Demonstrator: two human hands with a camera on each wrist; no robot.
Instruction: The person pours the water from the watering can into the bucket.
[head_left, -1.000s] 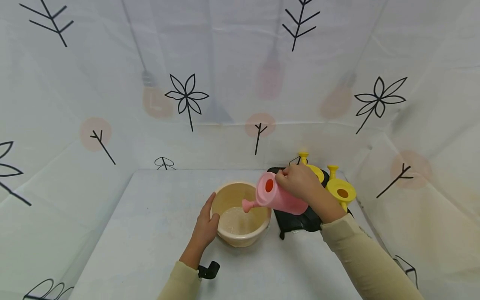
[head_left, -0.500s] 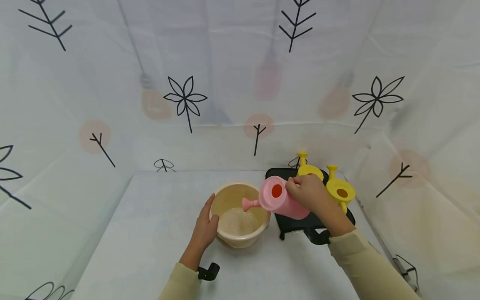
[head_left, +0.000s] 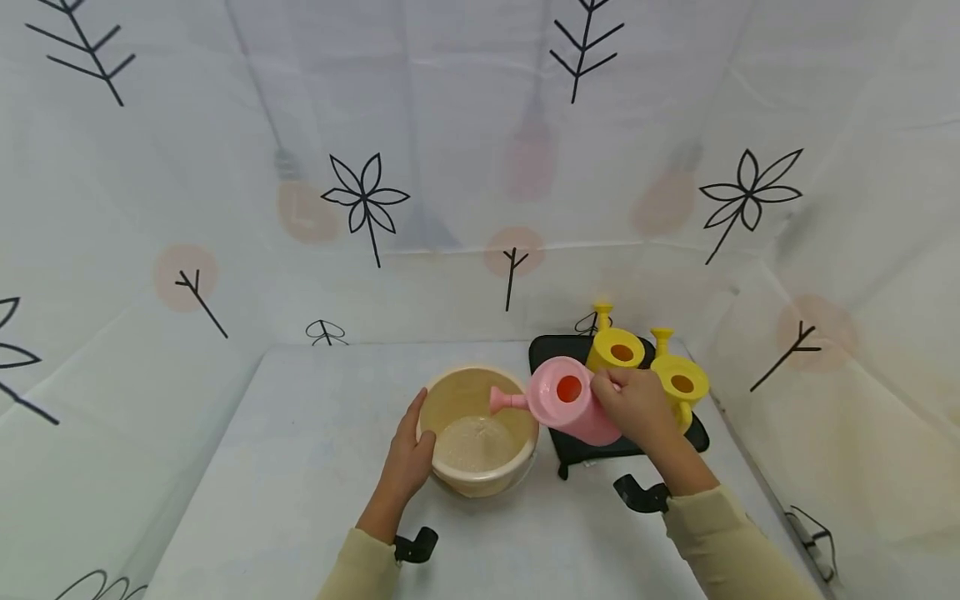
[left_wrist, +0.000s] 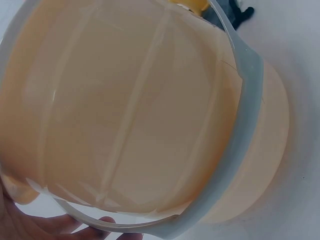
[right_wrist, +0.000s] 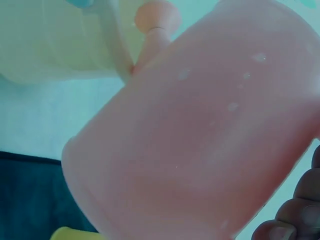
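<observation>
My left hand holds the cream plastic bucket by its left side, thumb at the rim and fingers around the outside. In the left wrist view the bucket's ribbed wall fills much of the picture, its pale handle hanging across it near the fingertips. With curled fingers, my right hand grips the handle of a pink watering can. Its spout reaches over the bucket's right rim. Drops cling to the can's body in the right wrist view. A little water shows at the bucket's bottom.
Two yellow watering cans stand on a black mat at the back right of the white table. Printed white cloth walls enclose the table at the back and sides.
My right hand has drawn the pink watering can right and lower, and the can has turned more upright. The left hand and bucket have stayed nearly in place.
</observation>
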